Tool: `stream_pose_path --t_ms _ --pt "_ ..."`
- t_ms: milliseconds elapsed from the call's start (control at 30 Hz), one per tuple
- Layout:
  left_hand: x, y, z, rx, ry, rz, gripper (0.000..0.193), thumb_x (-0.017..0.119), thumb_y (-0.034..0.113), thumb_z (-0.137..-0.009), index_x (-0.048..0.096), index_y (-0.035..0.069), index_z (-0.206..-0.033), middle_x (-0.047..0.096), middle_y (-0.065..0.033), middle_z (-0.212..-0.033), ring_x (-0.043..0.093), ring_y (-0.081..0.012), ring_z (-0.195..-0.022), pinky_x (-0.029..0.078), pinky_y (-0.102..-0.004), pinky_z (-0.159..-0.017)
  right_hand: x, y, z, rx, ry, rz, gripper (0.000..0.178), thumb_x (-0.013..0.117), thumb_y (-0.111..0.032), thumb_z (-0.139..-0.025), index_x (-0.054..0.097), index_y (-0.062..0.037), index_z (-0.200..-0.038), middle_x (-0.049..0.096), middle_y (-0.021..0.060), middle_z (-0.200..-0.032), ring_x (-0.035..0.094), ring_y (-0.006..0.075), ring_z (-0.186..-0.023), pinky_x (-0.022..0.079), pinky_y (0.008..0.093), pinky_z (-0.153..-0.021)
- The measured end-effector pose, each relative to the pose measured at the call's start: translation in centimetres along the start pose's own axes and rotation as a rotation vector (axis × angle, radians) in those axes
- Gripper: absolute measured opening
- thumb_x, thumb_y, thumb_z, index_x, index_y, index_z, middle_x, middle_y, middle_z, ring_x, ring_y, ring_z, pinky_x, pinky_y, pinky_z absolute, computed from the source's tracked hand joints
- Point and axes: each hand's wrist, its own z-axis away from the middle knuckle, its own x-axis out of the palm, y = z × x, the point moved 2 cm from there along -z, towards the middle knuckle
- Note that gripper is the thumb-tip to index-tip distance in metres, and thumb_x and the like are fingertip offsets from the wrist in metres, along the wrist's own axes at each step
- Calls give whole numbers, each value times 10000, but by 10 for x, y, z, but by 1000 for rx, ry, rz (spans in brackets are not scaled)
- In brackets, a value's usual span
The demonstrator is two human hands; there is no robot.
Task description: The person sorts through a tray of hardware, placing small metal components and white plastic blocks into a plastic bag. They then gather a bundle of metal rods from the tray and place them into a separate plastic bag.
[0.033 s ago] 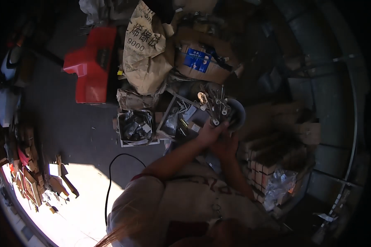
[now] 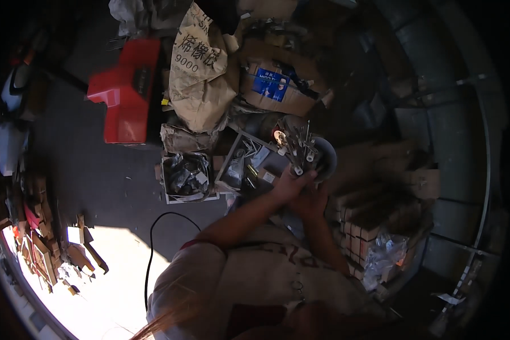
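My left hand (image 2: 289, 186) is closed round the lower ends of a bundle of slim metal rods (image 2: 298, 148). Several rods have eye-shaped or tubular ends, and one round end catches bright light. My right hand (image 2: 313, 199) lies close against the left one, in shadow. Its fingers are curled, but what they grip is hidden. Just behind the hands, to the right of the rods, sits a round grey container (image 2: 330, 158) with a dark inside.
Left of my hands are a tray of small parts (image 2: 230, 170) and a bin of plastic-wrapped pieces (image 2: 186, 177). Beyond stand a brown paper sack (image 2: 203, 85), a cardboard box (image 2: 286, 105) and a red housing (image 2: 124, 107). Stacked cartons (image 2: 360, 226) stand right; a black cable (image 2: 151, 243) curves along the floor.
The rods have tilted and shifted slightly in my hands. Both arms stay almost in place.
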Motion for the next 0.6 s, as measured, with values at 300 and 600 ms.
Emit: stream_pose_path --t_ms 300,600 --pt "25 9 9 138 -134 -315 105 585 120 -793 512 51 -822 531 1 -684 511 -84 -642 428 -238 -595 10 -1 14 -102 74 100 520 361 -466 -869 444 -62 -1186 479 89 -1188 442 223 -1099 314 366 -959" --pt "26 -14 12 -499 -78 250 181 518 266 -860 507 120 -753 397 63 -545 349 -40 -430 284 -201 -420 -6 -34 26 -147 -29 365 523 299 -491 -884 318 -126 -1258 442 96 -1197 469 253 -1056 394 401 -874"
